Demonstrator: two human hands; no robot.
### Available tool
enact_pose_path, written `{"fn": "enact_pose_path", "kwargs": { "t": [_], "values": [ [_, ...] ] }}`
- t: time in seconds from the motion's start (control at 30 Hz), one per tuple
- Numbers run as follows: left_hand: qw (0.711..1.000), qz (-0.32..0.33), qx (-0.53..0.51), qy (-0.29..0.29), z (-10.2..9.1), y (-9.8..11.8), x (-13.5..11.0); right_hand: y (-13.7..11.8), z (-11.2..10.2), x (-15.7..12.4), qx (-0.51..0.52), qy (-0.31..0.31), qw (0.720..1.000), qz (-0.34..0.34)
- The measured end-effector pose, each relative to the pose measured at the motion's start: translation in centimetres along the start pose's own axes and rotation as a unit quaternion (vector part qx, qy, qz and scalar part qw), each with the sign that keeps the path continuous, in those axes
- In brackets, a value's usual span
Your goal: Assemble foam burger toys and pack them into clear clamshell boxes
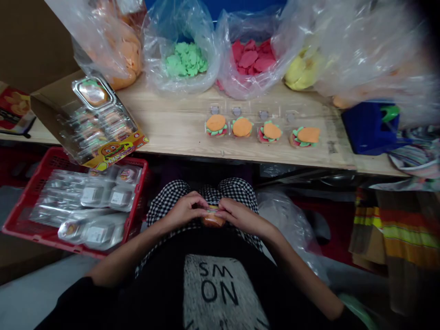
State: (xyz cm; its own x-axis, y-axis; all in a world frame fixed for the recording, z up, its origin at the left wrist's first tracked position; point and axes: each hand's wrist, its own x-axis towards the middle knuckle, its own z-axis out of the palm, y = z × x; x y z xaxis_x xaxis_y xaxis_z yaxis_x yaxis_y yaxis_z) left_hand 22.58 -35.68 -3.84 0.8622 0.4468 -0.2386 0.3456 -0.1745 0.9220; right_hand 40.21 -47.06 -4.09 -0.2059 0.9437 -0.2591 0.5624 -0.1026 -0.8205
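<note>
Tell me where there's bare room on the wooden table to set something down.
Bare tabletop shows between the cardboard tray and the four toy burgers, and along the front edge. The back is crowded with bulging plastic bags.

Clear plastic bag of green pieces; clear plastic bag of red pieces; red plastic basket of packaged trays; blue box; pale wooden table.

Dim, even light, soft glare on plastic bags, warped dark edges
</note>
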Motion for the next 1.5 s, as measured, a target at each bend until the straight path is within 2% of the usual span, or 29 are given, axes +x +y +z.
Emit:
{"fn": "enact_pose_path", "kwargs": {
  "t": [0.13,0.27,0.57,0.8,0.93,1.17,1.5],
  "values": [
    [1.0,-0.024,-0.015,-0.014,0.4,0.1,0.2,0.3,-0.3,-0.5,0.018,-0.002,1.0,0.0],
    [0.999,-0.01,-0.02,-0.024,0.6,0.1,0.5,0.7,-0.3,-0.7,0.033,-0.004,0.999,-0.014],
    [0.998,-0.03,-0.006,-0.052,1.5,-0.3,0.6,1.6,0.8,-0.9,0.058,-0.004,0.998,-0.026],
    [0.998,-0.056,-0.005,-0.026,0.9,-0.2,0.3,1.1,0.0,-0.3,0.065,-0.001,0.998,-0.017],
    [0.998,-0.034,0.007,-0.048,0.5,0.2,0.1,0.8,-0.3,0.1,0.039,-0.001,0.999,-0.034],
    [0.998,-0.021,0.002,-0.067,1.0,-0.2,-0.4,1.3,1.1,-0.4,0.059,0.012,0.995,-0.08],
    [0.995,-0.07,-0.057,-0.042,0.8,-0.5,1.4,1.8,0.3,-0.5,0.084,0.049,0.995,0.003]
  ]
}}
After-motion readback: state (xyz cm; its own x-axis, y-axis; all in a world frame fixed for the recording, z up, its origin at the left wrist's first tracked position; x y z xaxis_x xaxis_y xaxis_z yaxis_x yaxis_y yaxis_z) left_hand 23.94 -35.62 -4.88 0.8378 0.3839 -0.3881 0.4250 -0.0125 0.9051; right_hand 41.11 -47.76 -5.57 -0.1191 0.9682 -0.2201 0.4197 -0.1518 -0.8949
